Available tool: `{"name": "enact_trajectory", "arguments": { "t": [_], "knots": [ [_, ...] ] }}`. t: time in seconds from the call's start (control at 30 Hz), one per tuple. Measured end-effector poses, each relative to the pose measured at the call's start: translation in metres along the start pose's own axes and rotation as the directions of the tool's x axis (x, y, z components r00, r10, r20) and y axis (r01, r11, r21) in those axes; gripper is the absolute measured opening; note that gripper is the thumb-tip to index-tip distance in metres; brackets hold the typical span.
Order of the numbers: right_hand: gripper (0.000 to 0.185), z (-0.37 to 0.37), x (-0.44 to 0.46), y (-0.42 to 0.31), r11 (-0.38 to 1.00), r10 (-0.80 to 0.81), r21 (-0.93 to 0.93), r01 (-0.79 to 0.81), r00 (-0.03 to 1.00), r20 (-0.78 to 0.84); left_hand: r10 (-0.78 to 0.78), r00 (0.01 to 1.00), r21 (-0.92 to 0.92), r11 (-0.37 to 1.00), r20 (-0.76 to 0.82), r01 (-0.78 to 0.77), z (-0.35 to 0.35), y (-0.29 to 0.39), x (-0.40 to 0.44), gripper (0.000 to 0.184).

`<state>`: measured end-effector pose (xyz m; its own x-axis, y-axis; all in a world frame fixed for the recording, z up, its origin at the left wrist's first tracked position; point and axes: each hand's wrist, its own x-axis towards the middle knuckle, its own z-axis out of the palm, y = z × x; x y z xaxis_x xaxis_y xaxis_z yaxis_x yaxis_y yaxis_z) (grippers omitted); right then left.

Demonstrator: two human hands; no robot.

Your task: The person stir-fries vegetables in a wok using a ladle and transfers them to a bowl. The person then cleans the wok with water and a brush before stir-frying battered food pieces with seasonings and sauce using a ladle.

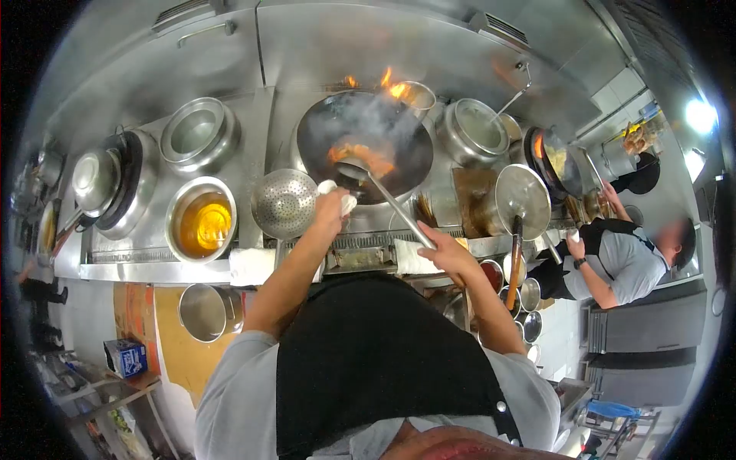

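Observation:
A large black wok (314,126) sits on the burner in front of me, smoking, with orange-brown food (372,159) in its middle. My left hand (331,213) is closed on a folded white cloth (347,204) at the wok's near left edge; whether it also grips a wok handle under the cloth is hidden. My right hand (447,251) wraps round the long handle of a metal ladle (395,205), whose bowl rests among the food. Beside my left hand lies a perforated strainer (284,203).
Flames (395,84) rise behind the wok. A pot of yellow oil (202,253) stands left, with a metal pot (192,130) behind it. To the right are another pot (479,126) and a wooden-handled strainer (523,192). A co-worker (613,257) stands at a second wok (563,169).

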<state>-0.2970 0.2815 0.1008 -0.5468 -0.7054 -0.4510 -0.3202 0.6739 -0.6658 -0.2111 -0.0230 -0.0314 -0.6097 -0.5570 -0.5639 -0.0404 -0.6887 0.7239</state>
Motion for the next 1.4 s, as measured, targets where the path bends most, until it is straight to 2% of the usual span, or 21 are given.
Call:
{"name": "enact_trajectory", "arguments": {
  "t": [0.07,0.1,0.17,0.23,0.27,0.33,0.37,0.4,0.43,0.47,0.5,0.57,0.63,0.73,0.87,0.93,1.0,1.1,1.2,1.33,1.4],
  "knots": [
    [0.079,0.009,0.04,0.029,0.983,-0.146,-0.135,0.127,0.979,-0.141,0.159,0.975,-0.133,0.981,0.156,-0.139,-0.029,-0.041,0.023,0.018],
    [0.079,0.016,0.053,0.031,0.973,-0.132,-0.211,0.089,0.97,-0.202,0.181,0.978,-0.147,0.975,0.105,-0.164,-0.044,-0.064,0.032,0.022],
    [0.076,0.03,0.059,0.026,0.964,-0.145,-0.26,0.059,0.935,-0.325,0.194,0.978,-0.087,0.978,0.078,-0.187,-0.062,-0.069,-0.015,0.002],
    [0.077,0.036,0.04,0.029,0.94,-0.332,-0.205,0.273,0.87,-0.364,-0.032,0.999,0.02,0.999,-0.037,0.033,-0.076,-0.072,-0.048,0.014],
    [0.077,0.038,0.03,0.032,0.909,-0.418,-0.183,0.376,0.823,-0.384,-0.004,0.999,0.006,1.0,-0.038,0.004,-0.069,-0.061,-0.061,0.015],
    [0.074,0.03,0.006,0.026,0.935,-0.332,0.028,0.353,0.903,-0.274,0.048,0.998,-0.025,0.998,-0.046,-0.049,-0.058,-0.048,-0.077,0.016],
    [0.074,0.021,-0.02,0.003,0.961,-0.168,0.195,0.195,0.975,-0.145,0.05,0.999,-0.182,0.982,-0.007,-0.051,-0.048,-0.044,-0.06,0.019],
    [0.073,0.015,-0.033,-0.01,0.943,-0.019,0.331,0.015,1.0,0.008,0.072,0.997,-0.098,0.993,0.025,-0.069,-0.034,-0.029,-0.046,0.017],
    [0.072,0.018,-0.028,-0.004,0.93,-0.053,0.364,0.05,0.999,-0.001,0.179,0.979,-0.096,0.981,0.096,-0.17,-0.023,-0.02,-0.032,0.017],
    [0.073,0.01,-0.026,-0.015,0.978,0.012,0.208,-0.017,1.0,0.025,0.059,0.995,-0.191,0.981,0.082,-0.042,-0.013,-0.015,-0.008,0.014],
    [0.074,0.018,0.002,0.021,0.977,-0.214,0.0,0.215,0.97,-0.115,0.058,0.991,-0.196,0.98,0.119,-0.034,-0.001,0.003,-0.014,0.015],
    [0.075,0.021,0.038,0.045,0.903,-0.407,-0.244,0.353,0.885,-0.226,0.056,0.992,-0.159,0.987,0.115,-0.037,-0.008,-0.018,0.014,0.017],
    [0.075,0.019,0.058,0.018,0.934,-0.318,-0.258,0.247,0.905,-0.283,0.195,0.965,-0.16,0.973,0.173,-0.167,-0.02,-0.033,0.021,0.026],
    [0.076,0.032,0.073,0.014,0.944,-0.177,-0.327,0.044,0.903,-0.392,0.14,0.985,-0.128,0.984,0.097,-0.127,-0.053,-0.067,0.009,0.031],
    [0.076,0.071,0.041,0.063,0.971,-0.228,-0.176,0.161,0.843,-0.487,0.16,0.987,-0.171,0.972,-0.008,-0.159,-0.025,-0.047,-0.015,0.031],
    [0.079,0.076,0.011,0.087,0.955,-0.221,-0.277,0.108,0.881,-0.418,0.188,0.98,-0.078,0.98,0.065,-0.182,-0.021,-0.055,0.041,0.026],
    [0.082,0.072,-0.017,0.085,0.92,-0.191,-0.388,0.052,0.925,-0.33,0.018,0.997,0.088,0.996,0.069,-0.024,0.001,-0.012,0.03,0.031],
    [0.087,0.052,-0.038,0.056,0.892,-0.108,-0.452,0.012,0.976,-0.187,-0.016,0.992,-0.067,0.997,0.123,0.025,-0.013,-0.028,0.019,0.037],
    [0.079,0.043,0.01,0.038,0.921,-0.252,-0.332,0.204,0.962,-0.107,-0.128,0.986,-0.061,0.989,0.103,0.134,-0.045,-0.041,-0.043,0.035],
    [0.076,0.04,0.136,0.041,0.913,-0.38,-0.25,0.324,0.897,-0.225,-0.166,0.981,0.09,0.983,0.098,0.157,-0.107,-0.077,-0.087,0.038],
    [0.078,0.015,0.16,0.005,0.99,-0.124,-0.085,0.11,0.975,-0.185,-0.181,0.98,0.1,0.98,0.08,0.173,-0.125,-0.08,-0.1,0.039]
  ]
}}
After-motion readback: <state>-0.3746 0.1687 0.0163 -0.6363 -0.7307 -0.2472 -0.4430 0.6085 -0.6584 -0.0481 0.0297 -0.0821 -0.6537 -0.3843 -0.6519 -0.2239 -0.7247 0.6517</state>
